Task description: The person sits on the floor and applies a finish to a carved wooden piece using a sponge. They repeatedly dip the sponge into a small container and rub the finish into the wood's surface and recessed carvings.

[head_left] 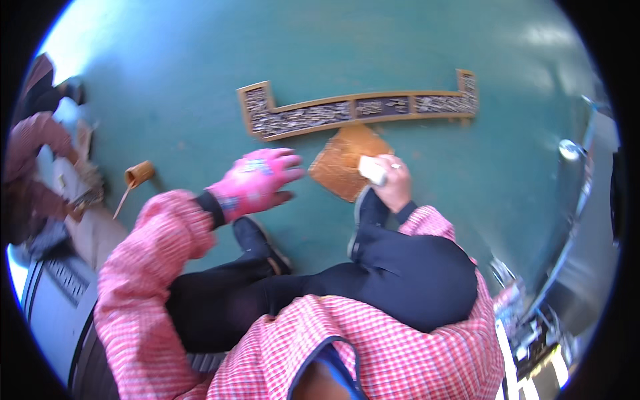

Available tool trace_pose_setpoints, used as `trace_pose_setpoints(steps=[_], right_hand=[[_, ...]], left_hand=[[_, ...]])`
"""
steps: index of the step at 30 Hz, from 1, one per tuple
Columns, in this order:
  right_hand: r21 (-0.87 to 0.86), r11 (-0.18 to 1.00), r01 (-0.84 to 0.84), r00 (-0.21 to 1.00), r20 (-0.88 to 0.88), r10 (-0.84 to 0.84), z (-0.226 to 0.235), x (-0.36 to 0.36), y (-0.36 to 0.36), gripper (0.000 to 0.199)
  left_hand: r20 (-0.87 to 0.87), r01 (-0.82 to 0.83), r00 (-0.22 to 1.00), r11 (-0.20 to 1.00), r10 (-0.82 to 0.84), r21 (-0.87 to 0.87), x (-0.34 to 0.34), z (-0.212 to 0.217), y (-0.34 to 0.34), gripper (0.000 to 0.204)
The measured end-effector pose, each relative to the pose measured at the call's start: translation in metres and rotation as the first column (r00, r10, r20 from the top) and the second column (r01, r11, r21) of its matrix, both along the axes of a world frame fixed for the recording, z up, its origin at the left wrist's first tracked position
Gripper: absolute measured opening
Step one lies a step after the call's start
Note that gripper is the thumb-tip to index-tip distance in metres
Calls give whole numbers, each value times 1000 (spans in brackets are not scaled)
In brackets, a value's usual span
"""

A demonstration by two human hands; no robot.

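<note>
My left hand (259, 185), in a pink patterned glove, hovers over the green floor with its fingers apart and nothing in them. My bare right hand (395, 185), with a ring on one finger, grips a small white block (372, 171). Under that block lies an orange-brown square board (333, 167) with a worn, scratched surface; whether the block touches it I cannot tell. Just beyond the board sits a long, shallow U-shaped frame (307, 117) with a tan wooden border. Its dark compartments show carved-looking, silvery relief patterns.
An orange-brown cup-like container (139, 174) with a thin stick stands to the left. At the far left edge, another person in a checked sleeve (50, 133) handles something blurred. Metal-looking equipment (567, 253) lines the right side. My shoes (257, 243) rest near the board.
</note>
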State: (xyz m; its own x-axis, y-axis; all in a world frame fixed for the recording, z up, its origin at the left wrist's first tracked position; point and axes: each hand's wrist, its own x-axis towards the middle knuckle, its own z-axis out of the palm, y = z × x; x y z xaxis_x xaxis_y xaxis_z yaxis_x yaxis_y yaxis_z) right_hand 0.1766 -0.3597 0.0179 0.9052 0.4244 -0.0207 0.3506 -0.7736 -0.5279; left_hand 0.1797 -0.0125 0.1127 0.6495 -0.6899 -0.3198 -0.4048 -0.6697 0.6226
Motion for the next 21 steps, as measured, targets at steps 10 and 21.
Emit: trace_pose_setpoints(steps=[10, 21], right_hand=[[-123, 992, -30, 999, 42, 35, 5, 7, -3, 41], [-16, 995, 103, 994, 24, -103, 14, 18, -1, 31]], left_hand=[[32, 44, 998, 982, -50, 185, -26, -69, -75, 63], [55, -34, 998, 991, 27, 131, -31, -75, -78, 67]])
